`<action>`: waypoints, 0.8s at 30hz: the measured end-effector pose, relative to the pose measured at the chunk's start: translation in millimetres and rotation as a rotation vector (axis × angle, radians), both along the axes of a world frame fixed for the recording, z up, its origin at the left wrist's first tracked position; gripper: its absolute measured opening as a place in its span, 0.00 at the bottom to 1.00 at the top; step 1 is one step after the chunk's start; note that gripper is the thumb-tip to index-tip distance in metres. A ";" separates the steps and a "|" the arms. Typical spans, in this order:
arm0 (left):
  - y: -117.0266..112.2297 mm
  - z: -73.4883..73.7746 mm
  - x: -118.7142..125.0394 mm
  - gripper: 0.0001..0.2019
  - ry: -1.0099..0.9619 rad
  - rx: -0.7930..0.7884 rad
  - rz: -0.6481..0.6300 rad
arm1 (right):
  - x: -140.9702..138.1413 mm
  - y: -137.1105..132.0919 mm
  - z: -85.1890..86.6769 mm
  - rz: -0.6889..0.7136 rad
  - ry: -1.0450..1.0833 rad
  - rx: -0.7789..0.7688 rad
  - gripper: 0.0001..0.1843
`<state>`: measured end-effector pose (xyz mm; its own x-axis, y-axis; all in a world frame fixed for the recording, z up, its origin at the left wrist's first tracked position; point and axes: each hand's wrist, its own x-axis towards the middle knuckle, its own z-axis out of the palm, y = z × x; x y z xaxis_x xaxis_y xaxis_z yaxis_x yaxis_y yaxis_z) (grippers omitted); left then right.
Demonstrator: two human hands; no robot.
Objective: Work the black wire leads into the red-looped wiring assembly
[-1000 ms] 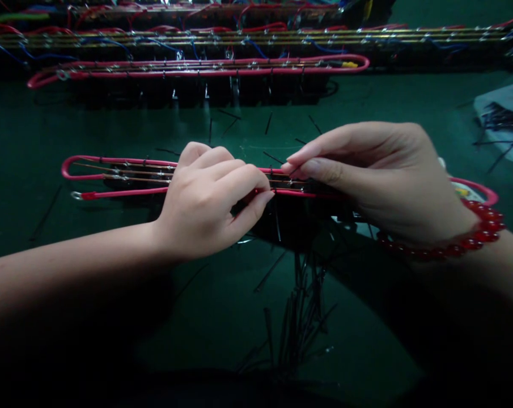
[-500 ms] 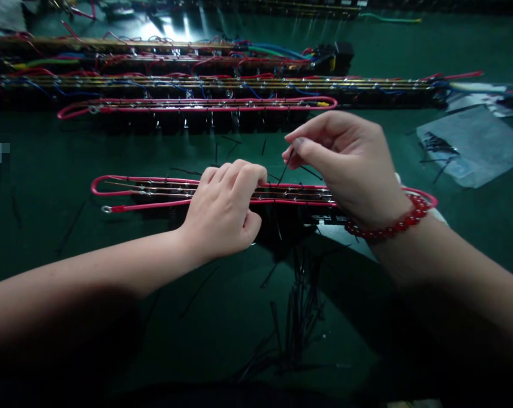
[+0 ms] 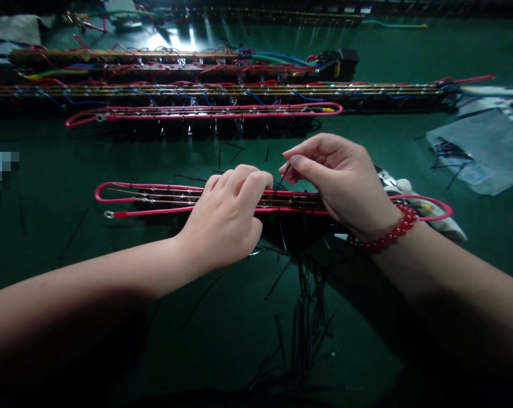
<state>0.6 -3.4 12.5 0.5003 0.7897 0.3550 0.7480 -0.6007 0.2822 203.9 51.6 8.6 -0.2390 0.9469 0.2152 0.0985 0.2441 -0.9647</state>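
A long dark strip assembly (image 3: 296,201) with thin copper-coloured rods lies across the middle of the green table. Along it runs a red cable (image 3: 166,212), looped at both ends, with a metal ring terminal (image 3: 109,215) at its left tip. My left hand (image 3: 230,218) is closed over the strip's middle; its fingertips are hidden behind the strip. Between thumb and forefinger, my right hand (image 3: 339,181) pinches a thin black cable tie (image 3: 281,180) that slants down to the strip. A thin tail hangs below the cable there.
Many loose black cable ties (image 3: 301,317) lie in front of the strip. Behind it are wired strips, one with a red cable (image 3: 205,115). A clear plastic bag (image 3: 486,153) with black ties lies at right. A whitish object (image 3: 445,224) rests under the right cable loop.
The view has shifted slightly, so everything sits a little lower. My right hand has moved slightly left relative to the strip, still pinching the cable tie. My left hand keeps its hold.
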 end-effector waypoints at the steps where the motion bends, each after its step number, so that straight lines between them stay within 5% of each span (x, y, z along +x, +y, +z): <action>1: -0.6 6.0 -1.7 0.16 0.067 -0.016 0.008 | 0.2 1.2 -1.1 -0.017 0.008 -0.015 0.03; 5: -0.1 29.2 -13.3 0.11 0.434 -0.051 -0.034 | -0.5 2.9 -0.7 -0.105 0.055 -0.115 0.08; 11: 7.5 35.8 -25.2 0.16 0.434 -0.160 -0.023 | -1.8 -3.0 12.5 -0.132 0.073 -0.200 0.07; 19: 17.2 15.8 -17.8 0.16 0.237 -0.182 -0.085 | -2.4 -8.2 24.5 -0.098 0.029 -0.122 0.05; 24: 16.2 -6.4 -8.9 0.16 0.081 -0.019 -0.186 | -5.7 -9.0 17.4 -0.077 -0.093 -0.061 0.08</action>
